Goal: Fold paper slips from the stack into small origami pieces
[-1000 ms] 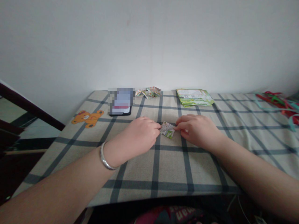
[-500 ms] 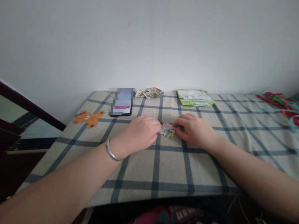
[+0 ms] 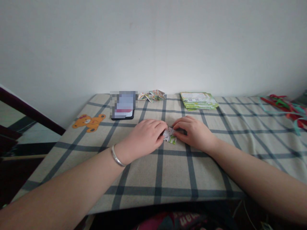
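Note:
A small folded piece of printed paper (image 3: 170, 137), white and green, lies at the middle of the checked tablecloth (image 3: 141, 172). My left hand (image 3: 150, 135), with a silver bangle on its wrist, is closed at the paper's left edge, thumb and fingers pinching it. From the other side my right hand (image 3: 192, 132) grips the paper's right edge between thumb and fingertips. The fingers of both hands cover the paper's far edge in part.
Along the wall lie a phone (image 3: 123, 107), several folded paper pieces (image 3: 152, 95) and a stack of green-and-white leaflets (image 3: 199, 100). An orange bear figure (image 3: 89, 122) is at the left. Red, green and pale blue ribbons (image 3: 285, 107) lie at the far right.
My right hand has shifted left, closer to my left hand. Both hands now reach further over the paper's far edge, and less of it shows.

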{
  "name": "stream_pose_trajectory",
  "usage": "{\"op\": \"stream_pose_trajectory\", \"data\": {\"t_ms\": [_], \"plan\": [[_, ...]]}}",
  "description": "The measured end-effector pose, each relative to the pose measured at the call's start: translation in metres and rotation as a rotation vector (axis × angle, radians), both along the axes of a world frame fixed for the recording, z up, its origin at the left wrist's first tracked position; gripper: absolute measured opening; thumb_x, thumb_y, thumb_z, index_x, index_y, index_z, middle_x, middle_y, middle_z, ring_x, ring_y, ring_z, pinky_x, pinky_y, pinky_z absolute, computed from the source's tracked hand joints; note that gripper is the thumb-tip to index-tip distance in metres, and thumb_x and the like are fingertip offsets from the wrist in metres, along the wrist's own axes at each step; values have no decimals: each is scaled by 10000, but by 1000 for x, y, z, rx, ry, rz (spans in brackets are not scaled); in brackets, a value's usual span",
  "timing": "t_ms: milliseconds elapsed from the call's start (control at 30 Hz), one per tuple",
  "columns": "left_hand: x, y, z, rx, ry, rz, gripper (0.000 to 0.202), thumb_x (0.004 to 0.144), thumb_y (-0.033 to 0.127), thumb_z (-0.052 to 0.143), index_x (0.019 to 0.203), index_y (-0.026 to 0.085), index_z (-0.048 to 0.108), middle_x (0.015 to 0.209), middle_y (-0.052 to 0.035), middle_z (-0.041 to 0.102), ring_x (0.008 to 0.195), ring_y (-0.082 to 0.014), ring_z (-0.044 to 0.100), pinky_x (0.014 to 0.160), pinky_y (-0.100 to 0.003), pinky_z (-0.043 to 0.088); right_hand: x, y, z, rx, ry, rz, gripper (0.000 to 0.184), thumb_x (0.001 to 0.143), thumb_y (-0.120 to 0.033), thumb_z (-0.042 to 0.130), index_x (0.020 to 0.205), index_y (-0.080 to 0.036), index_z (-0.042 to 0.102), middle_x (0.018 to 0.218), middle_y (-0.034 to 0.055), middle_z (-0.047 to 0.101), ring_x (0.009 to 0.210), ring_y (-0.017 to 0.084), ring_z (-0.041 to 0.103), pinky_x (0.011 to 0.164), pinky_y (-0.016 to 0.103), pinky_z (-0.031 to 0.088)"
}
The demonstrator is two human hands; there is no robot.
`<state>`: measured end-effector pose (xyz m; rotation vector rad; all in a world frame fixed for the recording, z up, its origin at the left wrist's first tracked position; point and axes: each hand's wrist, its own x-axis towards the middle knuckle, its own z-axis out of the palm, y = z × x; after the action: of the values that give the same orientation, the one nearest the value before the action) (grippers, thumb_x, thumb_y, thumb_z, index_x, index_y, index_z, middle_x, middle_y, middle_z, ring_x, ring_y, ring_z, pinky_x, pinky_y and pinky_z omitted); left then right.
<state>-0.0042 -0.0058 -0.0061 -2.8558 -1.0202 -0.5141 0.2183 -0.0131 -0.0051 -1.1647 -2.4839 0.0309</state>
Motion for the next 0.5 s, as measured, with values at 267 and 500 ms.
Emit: {"op": "stream_pose_trajectory", "data": {"t_ms": [267, 500], "plan": [[-1, 4, -5, -38, -28, -10, 360, 915, 364, 535, 1209, 157, 551, 1242, -84, 594, 1190, -243, 511, 1045, -417, 399, -4, -1, 0, 0, 9, 49, 87, 887, -212, 567, 896, -169, 641, 936, 62, 686, 908, 201, 599, 827, 336, 475], [0, 6, -10, -116, -141, -6, 288, 854, 321, 632, 1076, 158, 547, 1167, -84, 600, 1152, -234, 521, 1029, -397, 405, -8, -4, 1, -17, 36, 39, 74, 873, -212, 564, 882, -165, 620, 861, 65, 673, 864, 194, 597, 776, 317, 461]]}}
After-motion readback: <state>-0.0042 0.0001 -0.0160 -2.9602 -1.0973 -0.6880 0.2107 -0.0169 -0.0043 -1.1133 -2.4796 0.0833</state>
